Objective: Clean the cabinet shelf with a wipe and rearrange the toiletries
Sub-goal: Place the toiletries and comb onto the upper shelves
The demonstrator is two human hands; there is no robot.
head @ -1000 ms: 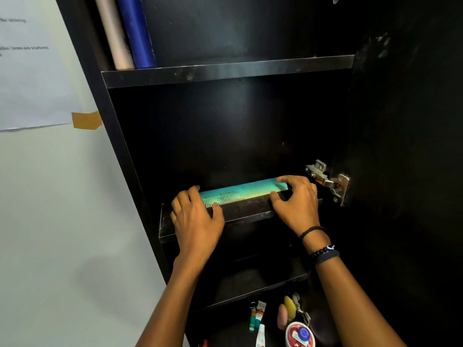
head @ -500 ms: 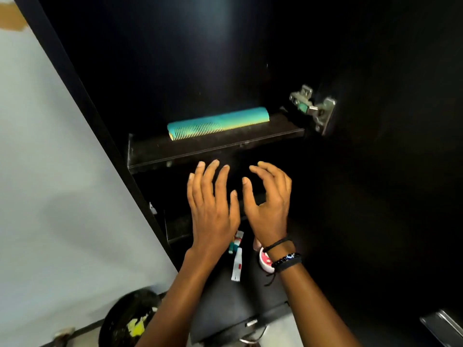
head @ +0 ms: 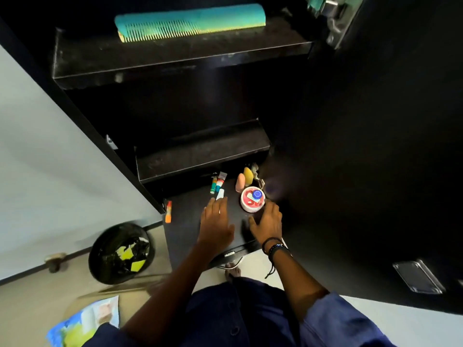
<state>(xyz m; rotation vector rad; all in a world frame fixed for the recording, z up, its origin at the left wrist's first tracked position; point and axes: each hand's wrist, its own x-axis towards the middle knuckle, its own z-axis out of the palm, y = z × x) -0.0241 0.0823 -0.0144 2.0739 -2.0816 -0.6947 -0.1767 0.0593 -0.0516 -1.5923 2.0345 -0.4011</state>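
Observation:
A teal comb (head: pixel 190 22) lies along the upper black shelf (head: pixel 175 61). On the bottom shelf (head: pixel 185 221) lie small tubes (head: pixel 218 184), a white tube (head: pixel 220 194), a pink and a yellow sponge (head: pixel 244 180), a round red-and-white tub (head: pixel 252 202) and an orange stick (head: pixel 168 211) at the left edge. My left hand (head: pixel 216 221) hovers flat, fingers spread, its fingertips over the white tube. My right hand (head: pixel 268 221) is open just in front of the round tub, fingers near its rim. Neither hand holds anything.
The open cabinet door (head: pixel 375 146) stands at the right with a metal hinge (head: pixel 333 16). A middle shelf (head: pixel 200 151) juts out above the toiletries. A black bin (head: pixel 121 254) with yellow scraps sits on the floor at left, and a blue-green packet (head: pixel 85 321) lies nearby.
Both hands left the comb on the upper shelf and dropped to the bottom shelf by the toiletries. My view tilted down, now showing the floor and bin.

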